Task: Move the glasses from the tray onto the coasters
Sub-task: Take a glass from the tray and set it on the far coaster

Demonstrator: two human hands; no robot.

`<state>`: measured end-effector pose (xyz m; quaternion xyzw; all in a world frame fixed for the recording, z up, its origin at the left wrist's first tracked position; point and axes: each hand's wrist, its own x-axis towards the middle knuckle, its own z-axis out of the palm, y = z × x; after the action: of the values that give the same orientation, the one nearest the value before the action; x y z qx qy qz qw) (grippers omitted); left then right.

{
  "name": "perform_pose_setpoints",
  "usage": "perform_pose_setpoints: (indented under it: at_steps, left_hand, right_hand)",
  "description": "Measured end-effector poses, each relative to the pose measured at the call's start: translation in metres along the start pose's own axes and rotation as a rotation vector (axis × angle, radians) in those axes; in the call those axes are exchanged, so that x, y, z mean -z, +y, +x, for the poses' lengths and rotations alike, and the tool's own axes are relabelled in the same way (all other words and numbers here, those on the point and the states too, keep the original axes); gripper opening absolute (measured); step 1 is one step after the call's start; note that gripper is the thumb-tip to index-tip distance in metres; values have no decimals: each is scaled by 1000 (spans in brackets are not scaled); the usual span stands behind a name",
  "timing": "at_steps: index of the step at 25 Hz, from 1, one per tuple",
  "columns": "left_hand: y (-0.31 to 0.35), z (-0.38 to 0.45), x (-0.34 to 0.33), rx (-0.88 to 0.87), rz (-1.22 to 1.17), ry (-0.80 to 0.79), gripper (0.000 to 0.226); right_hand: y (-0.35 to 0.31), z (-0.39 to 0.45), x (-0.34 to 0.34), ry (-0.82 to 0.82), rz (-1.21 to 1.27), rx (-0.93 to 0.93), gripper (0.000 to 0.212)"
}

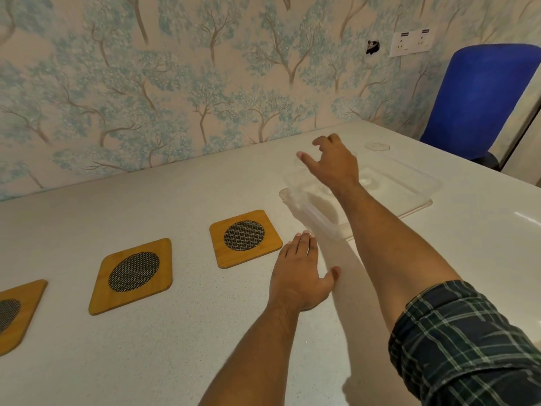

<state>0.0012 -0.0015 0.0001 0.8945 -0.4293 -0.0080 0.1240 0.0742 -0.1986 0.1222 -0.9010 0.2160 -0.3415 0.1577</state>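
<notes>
Clear glasses stand in a transparent tray [409,197] at the right of a pale speckled table [175,332]; their walls are hard to trace, but one rim [377,146] shows at the tray's far end and round bases show through the tray near its middle. How many glasses there are cannot be told. The right hand [332,164] hovers over the tray's far-left part, fingers spread and curled, unclasped and holding nothing; whether it touches a glass cannot be told. The left hand [301,276] lies flat on the table, palm down and fingers extended, just beside the tray's near corner. Three wooden coasters with dark mesh centres lie in a row to the left: the nearest coaster [245,238] beside the left hand, a middle coaster [133,274], and a third coaster [14,315] cut by the frame edge. All three are bare. A checked sleeve [468,341] covers the right upper arm. A blue chair [480,95] stands beyond the table, against tree-patterned wallpaper [146,83].
</notes>
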Motion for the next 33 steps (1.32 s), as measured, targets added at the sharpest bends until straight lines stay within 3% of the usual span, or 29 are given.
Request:
perform_pose_setpoints:
  at_steps: [3,5,9,13,20,25,29,33]
  left_hand:
    - [-1,0,1,-8,-1,-2,96]
    - [-2,-1,3,-13,0,2,112]
    - [-5,-2,8,-8,-16,21,127]
    - [0,-5,9,-4,-48,27,130]
    - [2,-4,11,8,-43,-27,119]
    - [2,-4,11,5,-6,-67,116]
    - [3,-5,11,0,-6,-66,88]
    - [4,-14,12,20,-103,-17,127]
  right_hand:
    - [-12,-2,-13,-136,-138,-53,83]
    - [-18,-4,-20,-223,-155,-112,92]
    - [-22,-5,-36,-314,-90,-196,90]
    - [-16,-9,-39,-271,-12,-253,73]
    - [-9,-15,-44,-220,86,-376,76]
    - [-9,-24,-41,-160,98,-338,76]
    - [-15,-32,-26,-91,151,-277,75]
    - [-22,-37,-11,-76,159,-228,75]
